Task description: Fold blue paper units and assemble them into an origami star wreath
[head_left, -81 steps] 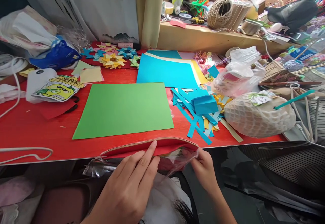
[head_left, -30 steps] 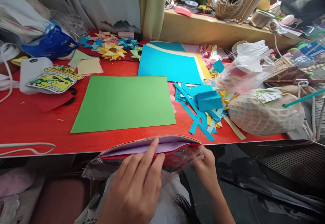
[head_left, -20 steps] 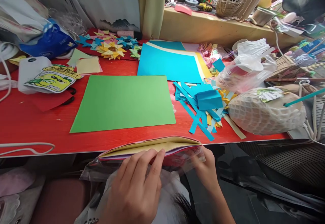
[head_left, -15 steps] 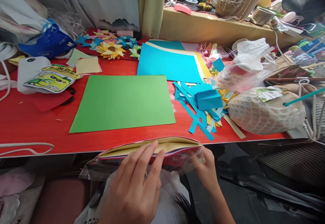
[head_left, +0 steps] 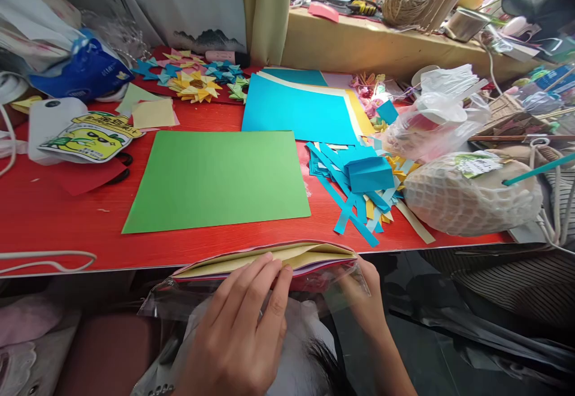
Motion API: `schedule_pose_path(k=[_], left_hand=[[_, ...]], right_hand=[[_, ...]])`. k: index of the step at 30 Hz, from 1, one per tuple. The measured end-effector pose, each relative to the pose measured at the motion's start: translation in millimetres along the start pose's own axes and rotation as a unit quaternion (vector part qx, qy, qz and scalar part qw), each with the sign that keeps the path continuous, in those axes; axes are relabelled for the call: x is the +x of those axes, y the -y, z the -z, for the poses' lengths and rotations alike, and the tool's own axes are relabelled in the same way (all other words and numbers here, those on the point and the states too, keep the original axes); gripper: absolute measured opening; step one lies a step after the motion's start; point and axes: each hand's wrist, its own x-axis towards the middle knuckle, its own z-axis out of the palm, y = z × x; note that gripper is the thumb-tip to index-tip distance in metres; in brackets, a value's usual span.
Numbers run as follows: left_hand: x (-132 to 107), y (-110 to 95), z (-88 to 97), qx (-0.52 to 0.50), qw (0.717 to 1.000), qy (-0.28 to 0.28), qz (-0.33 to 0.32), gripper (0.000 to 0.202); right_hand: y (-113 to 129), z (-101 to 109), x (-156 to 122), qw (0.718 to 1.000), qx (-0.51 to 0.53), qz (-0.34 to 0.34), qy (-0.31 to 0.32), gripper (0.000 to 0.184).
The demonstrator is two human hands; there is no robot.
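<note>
A clear plastic packet of coloured paper (head_left: 323, 249) is held at the table's front edge, its open mouth upward, with pale yellow, lilac and red sheets showing. My left hand (head_left: 242, 318) lies over the near side of the packet, fingertips bent in among the sheet edges; its thumb is hidden. My right hand (head_left: 366, 291) grips the packet's right end, its fingers partly behind the plastic. Beyond the packet, a green sheet of paper (head_left: 220, 180) lies flat on the red table (head_left: 188, 249).
Blue sheets (head_left: 296, 108) lie behind the green one. Cut paper strips (head_left: 354, 180) are piled to the right, beside a coconut (head_left: 471, 195) with a straw. Folded paper stars (head_left: 195, 86), a yellow pouch (head_left: 92, 138) and a white cable (head_left: 49, 261) are at the left.
The pale yellow sheets have bulged a little more at the packet's mouth by my left fingertips. My right hand keeps its hold on the end.
</note>
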Motion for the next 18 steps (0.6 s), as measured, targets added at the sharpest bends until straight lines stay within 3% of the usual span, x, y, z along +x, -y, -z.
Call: schedule_pose_path(k=[18], left_hand=[[-2.8, 1.2, 0.9, 0.01, 1.0, 0.007, -0.006, 0.027]], right_hand=[[0.9, -0.6, 0.1, 1.0, -0.01, -0.018, -0.006, 0.024]])
